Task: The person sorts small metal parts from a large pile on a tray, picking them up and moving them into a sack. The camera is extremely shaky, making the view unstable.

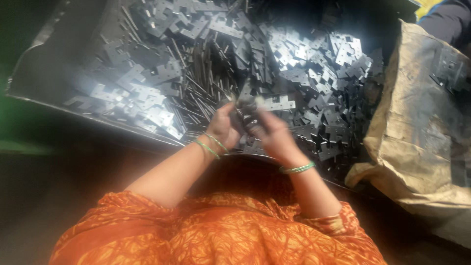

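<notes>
1. The left hand (224, 125) is curled closed around the small grey metal pieces (245, 109) held between both hands; its fingers are bent in toward the right hand.
2. The right hand (271, 131) is also closed on the same small grey metal pieces, fingers folded over them. How many pieces are in the grasp cannot be told: the hands are blurred and cover most of them.
3. The held pieces sit just above the near edge of the large dark metal tray (44, 78), at the middle of the view.
4. The tray holds a heap of flat notched silver-grey metal plates (314, 68), too many to count, well over a hundred, overlapping at every angle.
5. Among them lies a bundle of thin grey metal rods (201, 78), also too many to count.
6. Each wrist carries thin green bangles (208, 146): about two on the left, about two on the right.
7. One worn tan sack (422, 122) stands to the right, touching the tray's edge, with a few more plates on top.
8. One dark blue sleeve (449, 19) of another person shows at the upper right corner.
</notes>
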